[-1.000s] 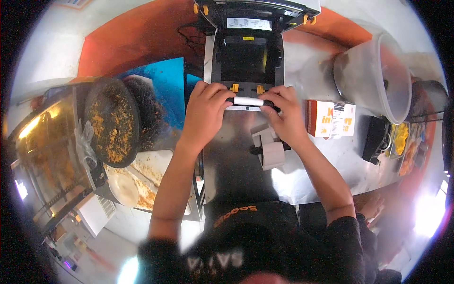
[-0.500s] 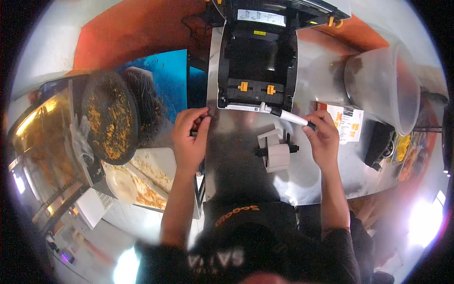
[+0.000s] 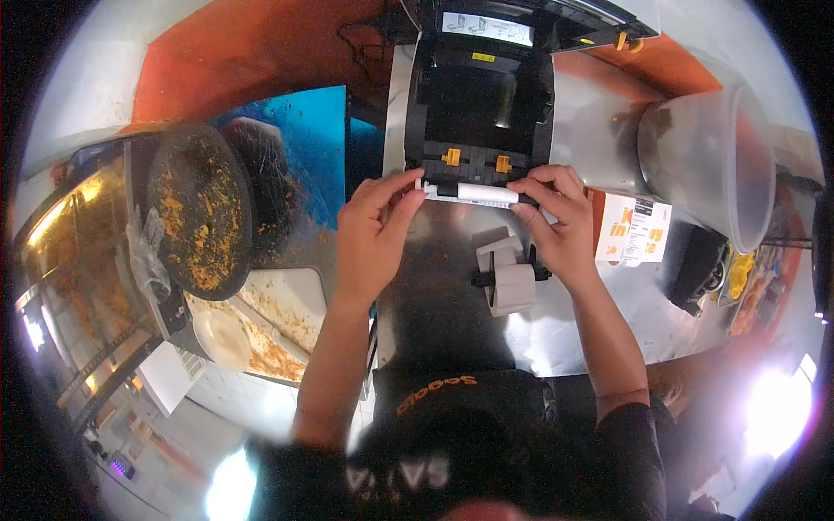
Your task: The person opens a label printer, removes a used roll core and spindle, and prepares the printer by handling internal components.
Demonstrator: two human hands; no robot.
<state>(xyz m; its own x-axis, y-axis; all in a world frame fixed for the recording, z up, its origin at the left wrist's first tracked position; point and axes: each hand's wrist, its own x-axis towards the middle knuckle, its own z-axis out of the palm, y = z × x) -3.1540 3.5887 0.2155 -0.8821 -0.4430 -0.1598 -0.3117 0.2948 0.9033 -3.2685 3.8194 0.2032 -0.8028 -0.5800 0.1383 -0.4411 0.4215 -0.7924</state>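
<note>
A slim white rod (image 3: pixel 486 194) with black sections at its ends and a small pale tip lies level between my hands; its exact kind is unclear. My left hand (image 3: pixel 375 227) pinches the tip end between thumb and forefinger. Closed on the other end is my right hand (image 3: pixel 556 217). Just behind the rod stands a raised-lid label printer (image 3: pixel 473 95), its black bay showing two yellow guides (image 3: pixel 452 157). Nearer to me, a small white label roll (image 3: pixel 511 291) rests on the metal table with a black spindle through it.
A large translucent tub (image 3: pixel 695 156) lies on its side at the right, behind a white and orange printed box (image 3: pixel 630 227) and a black device (image 3: pixel 698 269). To the left are a dark round pan with orange crumbs (image 3: pixel 201 217) and a stained white board (image 3: pixel 300 295).
The rod has swung from slanting to level and moved left, with my right hand following. My left hand has moved right and taken hold of the tip end.
</note>
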